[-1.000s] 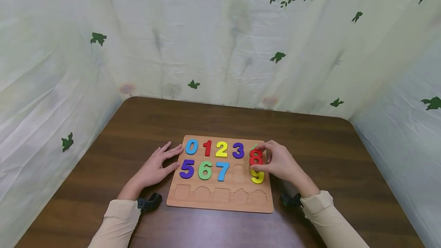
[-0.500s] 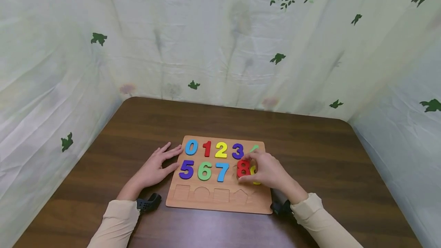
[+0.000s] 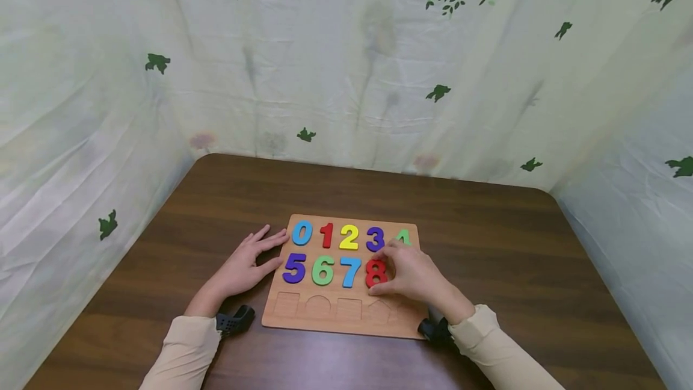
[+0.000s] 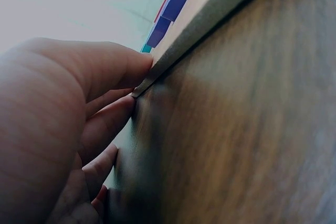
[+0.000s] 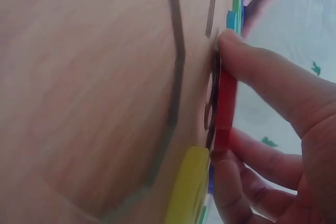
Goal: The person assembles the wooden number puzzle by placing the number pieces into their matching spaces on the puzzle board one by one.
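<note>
A wooden number puzzle board [image 3: 325,325] lies on the table. My right hand [image 3: 414,272] pinches the red number 8 [image 3: 376,273] between thumb and fingers, over the slot right of the blue 7 [image 3: 350,272]. In the right wrist view the red piece [image 5: 227,98] stands edge-on, close over the board, thumb at one end and fingers at the other. The yellow 9 [image 5: 186,187] sits beside it there; in the head view my hand hides it. My left hand [image 3: 240,266] rests with extended fingers at the board's left edge, thumb near the purple 5 [image 3: 294,268].
Coloured numbers 0 to 3 fill the top row, with the green 4 [image 3: 403,236] partly covered by my right hand. Shallow shaped recesses [image 3: 349,308] run along the board's front. Brown table [image 3: 487,227] surrounds it, with pale patterned curtains [image 3: 346,65] behind.
My right hand has carried the red 8 leftward and slightly nearer, from over the 9 to the slot beside the 7. The green 4 shows more now. My left hand has stayed put.
</note>
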The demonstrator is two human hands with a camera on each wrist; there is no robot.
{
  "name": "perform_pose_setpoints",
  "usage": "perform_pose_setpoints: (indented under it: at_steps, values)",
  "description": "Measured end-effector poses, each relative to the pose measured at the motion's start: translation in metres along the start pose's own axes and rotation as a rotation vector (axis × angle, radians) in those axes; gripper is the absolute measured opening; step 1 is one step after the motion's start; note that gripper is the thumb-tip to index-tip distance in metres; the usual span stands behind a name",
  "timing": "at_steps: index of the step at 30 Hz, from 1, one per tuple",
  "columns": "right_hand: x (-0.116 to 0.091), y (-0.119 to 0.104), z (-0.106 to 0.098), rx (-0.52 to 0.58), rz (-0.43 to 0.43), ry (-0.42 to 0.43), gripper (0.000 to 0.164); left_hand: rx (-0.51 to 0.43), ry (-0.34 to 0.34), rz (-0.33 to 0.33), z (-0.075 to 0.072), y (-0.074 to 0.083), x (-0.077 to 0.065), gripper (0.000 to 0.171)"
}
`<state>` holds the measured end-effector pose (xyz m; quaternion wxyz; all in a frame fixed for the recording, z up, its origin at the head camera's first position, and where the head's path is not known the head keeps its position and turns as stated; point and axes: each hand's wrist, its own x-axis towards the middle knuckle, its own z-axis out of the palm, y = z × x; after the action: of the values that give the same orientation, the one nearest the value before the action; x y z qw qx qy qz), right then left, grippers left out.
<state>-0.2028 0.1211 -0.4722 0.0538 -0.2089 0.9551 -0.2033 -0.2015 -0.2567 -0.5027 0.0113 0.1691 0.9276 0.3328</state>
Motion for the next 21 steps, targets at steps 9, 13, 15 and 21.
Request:
perform_pose_setpoints:
  at_steps: [9, 13, 15, 21]
  values:
    - [0.001, 0.0001, 0.0017, 0.008, 0.025, -0.004, 0.065, 0.0, -0.003, -0.003, -0.0003, 0.0002, 0.0017, 0.055]
    - [0.0009, 0.0001, 0.0006, 0.008, 0.006, -0.004, 0.068, 0.002, -0.004, 0.007, -0.0006, 0.0005, 0.0017, 0.056]
    - [0.0006, 0.0002, -0.0002, 0.008, -0.005, -0.009, 0.07, 0.003, -0.003, 0.009, -0.0006, 0.0003, 0.0011, 0.056]
    - [0.0001, 0.0015, -0.0018, 0.004, -0.022, -0.033, 0.072, 0.006, -0.004, 0.006, 0.0, -0.0004, 0.0006, 0.056]
